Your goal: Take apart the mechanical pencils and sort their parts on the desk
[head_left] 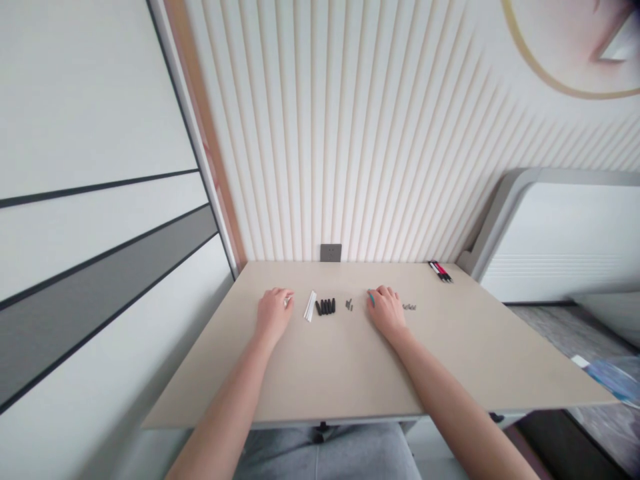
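My left hand (274,311) rests on the table with its fingers curled over small whitish pieces (287,301), mostly hidden. To its right lies a bundle of thin white rods (310,307). Beside the rods stands a row of several short black tubes (325,307). A few small grey pieces (349,305) lie between the tubes and my right hand (386,309). That hand is on the table too, its fingers bent around a slim blue piece (371,298) showing at the thumb side. Just right of it are several tiny dark grey parts (410,307).
Several finished-looking pens (441,271) in black, white and red lie at the back right of the beige table (345,373). A dark wall socket (331,253) sits behind the table's back edge. White cabinet panels (100,280) rise on the left; a bed headboard (565,227) stands right.
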The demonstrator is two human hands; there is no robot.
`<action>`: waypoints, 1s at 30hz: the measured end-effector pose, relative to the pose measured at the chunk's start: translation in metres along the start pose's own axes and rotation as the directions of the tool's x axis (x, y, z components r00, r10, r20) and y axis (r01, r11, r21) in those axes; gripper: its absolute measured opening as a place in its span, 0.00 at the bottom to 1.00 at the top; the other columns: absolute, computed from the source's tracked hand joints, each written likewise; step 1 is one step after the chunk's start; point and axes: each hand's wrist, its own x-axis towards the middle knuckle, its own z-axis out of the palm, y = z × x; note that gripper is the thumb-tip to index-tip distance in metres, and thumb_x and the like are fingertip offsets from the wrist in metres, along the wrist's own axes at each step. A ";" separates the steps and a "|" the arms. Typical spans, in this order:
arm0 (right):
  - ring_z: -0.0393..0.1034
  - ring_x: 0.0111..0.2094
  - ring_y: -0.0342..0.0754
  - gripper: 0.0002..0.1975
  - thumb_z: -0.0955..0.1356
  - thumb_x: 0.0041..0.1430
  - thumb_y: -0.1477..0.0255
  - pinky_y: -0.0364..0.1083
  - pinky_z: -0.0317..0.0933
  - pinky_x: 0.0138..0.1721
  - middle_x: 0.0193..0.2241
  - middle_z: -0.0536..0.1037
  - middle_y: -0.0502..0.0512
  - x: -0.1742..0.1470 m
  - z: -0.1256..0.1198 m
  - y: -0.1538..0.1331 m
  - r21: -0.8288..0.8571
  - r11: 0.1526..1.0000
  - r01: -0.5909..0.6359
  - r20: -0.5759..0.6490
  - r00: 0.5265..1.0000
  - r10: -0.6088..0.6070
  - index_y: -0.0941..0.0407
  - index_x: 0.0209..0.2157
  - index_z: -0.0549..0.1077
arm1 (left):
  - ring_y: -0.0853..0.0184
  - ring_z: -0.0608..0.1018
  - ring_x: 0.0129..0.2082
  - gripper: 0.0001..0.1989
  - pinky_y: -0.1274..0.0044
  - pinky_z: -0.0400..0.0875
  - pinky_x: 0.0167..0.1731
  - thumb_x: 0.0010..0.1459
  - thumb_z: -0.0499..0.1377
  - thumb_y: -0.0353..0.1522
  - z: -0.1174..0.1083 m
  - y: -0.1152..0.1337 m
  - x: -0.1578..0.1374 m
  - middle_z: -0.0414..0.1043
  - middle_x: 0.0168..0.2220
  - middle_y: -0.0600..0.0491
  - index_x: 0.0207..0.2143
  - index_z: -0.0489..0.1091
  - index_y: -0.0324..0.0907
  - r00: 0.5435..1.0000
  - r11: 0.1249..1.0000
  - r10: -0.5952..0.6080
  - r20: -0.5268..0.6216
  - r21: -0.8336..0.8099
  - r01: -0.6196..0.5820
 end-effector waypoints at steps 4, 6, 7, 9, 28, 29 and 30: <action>0.65 0.45 0.53 0.15 0.62 0.64 0.68 0.49 0.51 0.44 0.41 0.75 0.59 0.000 0.001 -0.005 -0.033 0.999 -0.040 0.033 0.999 0.041 0.53 0.49 0.72 | 0.60 0.73 0.43 0.10 0.71 0.65 0.45 0.59 0.55 0.30 -0.003 -0.006 0.000 0.75 0.42 0.49 0.41 0.73 0.43 0.998 0.996 -0.070 -0.004 0.049 0.070; 0.66 0.45 0.53 0.15 0.62 0.64 0.68 0.49 0.50 0.44 0.41 0.75 0.59 -0.001 0.001 -0.006 -0.034 0.998 -0.045 0.044 0.998 0.047 0.53 0.50 0.71 | 0.60 0.73 0.43 0.11 0.72 0.65 0.44 0.59 0.54 0.29 -0.006 -0.010 0.000 0.75 0.42 0.49 0.42 0.73 0.43 0.995 0.992 -0.103 -0.016 0.067 0.103; 0.66 0.45 0.53 0.15 0.62 0.64 0.68 0.49 0.50 0.44 0.41 0.75 0.59 -0.001 0.001 -0.006 -0.030 0.999 -0.043 0.045 0.998 0.045 0.53 0.50 0.71 | 0.60 0.73 0.43 0.11 0.72 0.65 0.43 0.59 0.54 0.29 -0.006 -0.012 0.000 0.75 0.42 0.49 0.42 0.73 0.43 0.994 0.992 -0.109 -0.015 0.069 0.110; 0.66 0.45 0.53 0.14 0.62 0.64 0.68 0.49 0.51 0.43 0.41 0.76 0.60 -0.002 0.000 -0.004 -0.015 0.999 -0.032 0.044 0.998 0.032 0.54 0.49 0.72 | 0.61 0.74 0.42 0.10 0.73 0.65 0.43 0.60 0.53 0.30 -0.007 -0.013 -0.001 0.76 0.41 0.49 0.41 0.73 0.42 0.995 0.993 -0.103 0.002 0.056 0.103; 0.69 0.42 0.50 0.17 0.57 0.66 0.70 0.46 0.58 0.44 0.40 0.75 0.58 0.003 0.011 0.004 0.414 0.910 -0.014 -0.063 0.997 0.044 0.55 0.48 0.74 | 0.63 0.76 0.35 0.09 0.74 0.63 0.38 0.60 0.55 0.36 -0.023 0.000 -0.002 0.76 0.31 0.53 0.40 0.71 0.44 0.990 0.996 0.059 0.126 0.061 -0.067; 0.69 0.42 0.51 0.18 0.57 0.66 0.69 0.47 0.59 0.45 0.39 0.74 0.58 0.003 0.011 0.004 0.456 0.890 0.006 -0.093 0.995 0.041 0.55 0.47 0.75 | 0.64 0.76 0.35 0.08 0.74 0.62 0.37 0.60 0.56 0.37 -0.025 0.000 -0.002 0.75 0.30 0.53 0.39 0.71 0.44 0.987 0.994 0.065 0.150 0.073 -0.076; 0.69 0.42 0.51 0.18 0.57 0.66 0.68 0.47 0.59 0.45 0.39 0.74 0.58 0.003 0.011 0.004 0.495 0.868 0.028 -0.124 0.992 0.039 0.55 0.47 0.75 | 0.64 0.76 0.34 0.08 0.74 0.62 0.38 0.60 0.56 0.37 -0.026 0.001 -0.002 0.75 0.30 0.53 0.37 0.71 0.44 0.983 0.993 0.066 0.173 0.088 -0.082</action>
